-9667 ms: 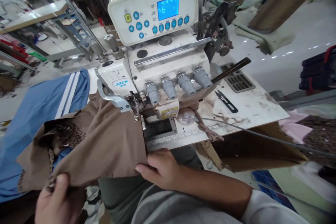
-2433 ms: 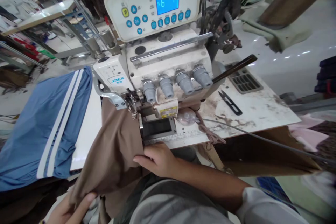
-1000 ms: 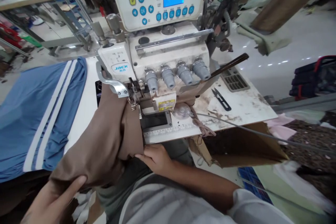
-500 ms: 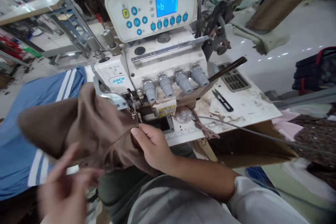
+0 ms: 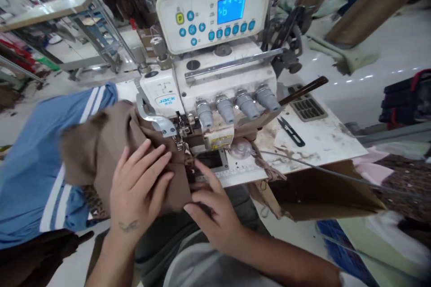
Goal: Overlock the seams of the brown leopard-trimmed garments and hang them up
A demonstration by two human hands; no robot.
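A piece of brown fabric [image 5: 104, 152] lies bunched at the front of a white overlock sewing machine [image 5: 232, 67], its edge by the presser foot [image 5: 180, 142]. My left hand [image 5: 138, 188] rests on top of the fabric, fingers stretched out and flat. At the fabric's right edge is my right hand [image 5: 218, 215]. Its index finger reaches out to the edge near the presser foot, while the thumb is apart, close to the fabric's corner. A leopard-patterned piece [image 5: 94, 202] shows under the brown fabric on the left.
Blue fabric with white stripes [image 5: 30, 152] covers the left side. Black thread snips [image 5: 291, 131] lie on the machine table [image 5: 333, 143] at the right. A cardboard box [image 5: 313, 193] stands below the table's edge. A control panel [image 5: 212, 13] with a lit screen tops the machine.
My left hand has moved up and right onto the brown fabric. My right hand has loosened its pinch and shifted down and right, index finger extended. The fabric lies flatter near the presser foot.
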